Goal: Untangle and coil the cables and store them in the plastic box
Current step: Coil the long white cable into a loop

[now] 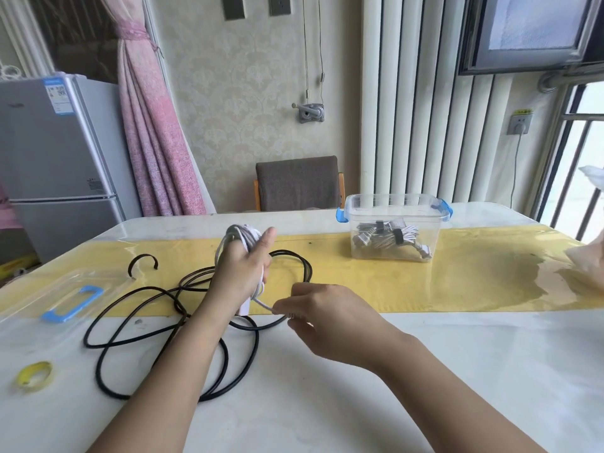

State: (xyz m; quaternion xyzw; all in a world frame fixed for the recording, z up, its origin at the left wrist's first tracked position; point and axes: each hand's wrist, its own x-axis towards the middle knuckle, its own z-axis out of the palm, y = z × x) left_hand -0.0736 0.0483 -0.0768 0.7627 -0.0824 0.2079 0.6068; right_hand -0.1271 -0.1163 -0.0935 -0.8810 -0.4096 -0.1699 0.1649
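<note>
My left hand [243,273] grips a coil of white cable [240,235] held upright over the table, thumb raised. A short free end of that cable runs down to my right hand [322,317], which pinches it near its plug. Under both hands a long black cable [170,325] lies in loose tangled loops on the table. The clear plastic box [395,230] with blue clips stands open at the back right, with bundled white cables strapped in black inside.
The box's clear lid [70,304] with a blue handle lies at the left. A roll of yellow tape [34,376] sits near the left front edge. A black strap [142,263] curls behind the cable. A chair [299,183] stands behind the table.
</note>
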